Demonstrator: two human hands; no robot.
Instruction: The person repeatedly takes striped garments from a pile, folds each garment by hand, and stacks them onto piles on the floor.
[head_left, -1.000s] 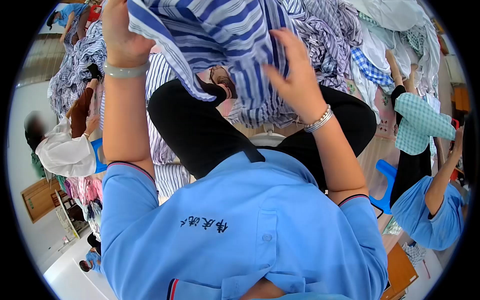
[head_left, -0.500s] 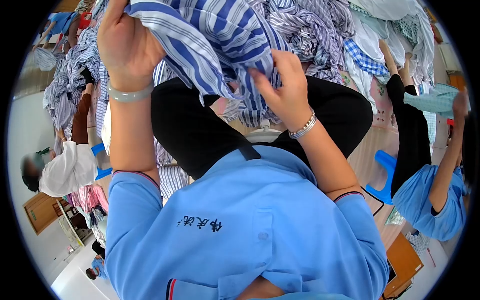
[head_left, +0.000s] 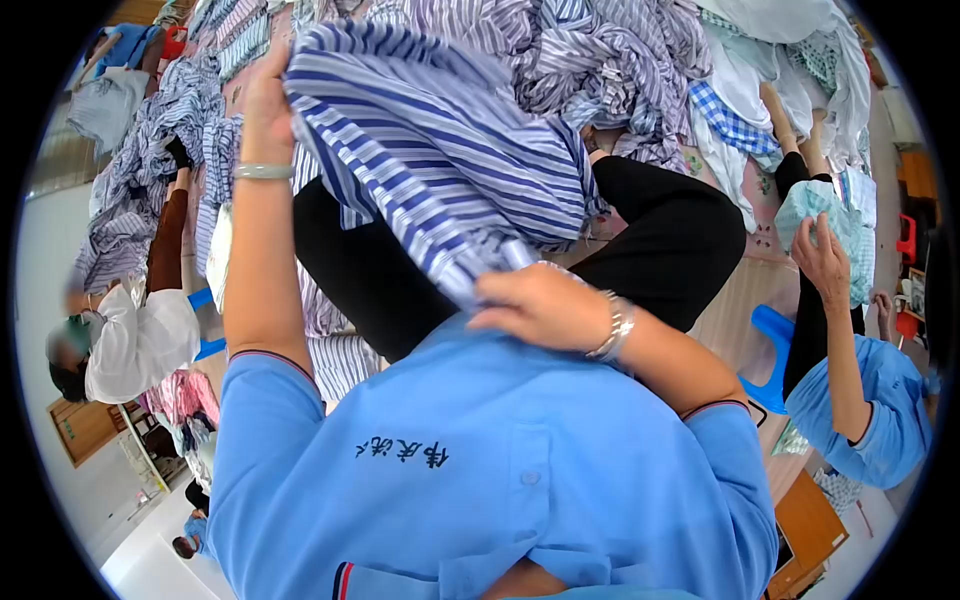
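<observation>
A blue-and-white striped garment [head_left: 450,150] is stretched over my lap, slightly blurred by motion. My left hand [head_left: 268,115], with a pale bangle at the wrist, grips its upper left edge; the fingertips are partly hidden by the cloth. Close to my belly, my right hand [head_left: 545,308] pinches a lower end of the same garment between thumb and fingers. The far side of the cloth hangs across my black trousers [head_left: 665,215]. I cannot make out which part of the garment each hand has.
Heaped striped clothes [head_left: 630,70] lie in front of my knees, beside white and checked pieces [head_left: 735,115]. A co-worker in blue [head_left: 865,400] handles a pale green cloth [head_left: 815,205] at right. Another person in white [head_left: 140,340] sits at left. A blue stool [head_left: 770,355] stands at right.
My right hand has come down toward my belly, drawing a garment end with it. My left hand has shifted slightly right and down, and the bunched cloth is now spread out.
</observation>
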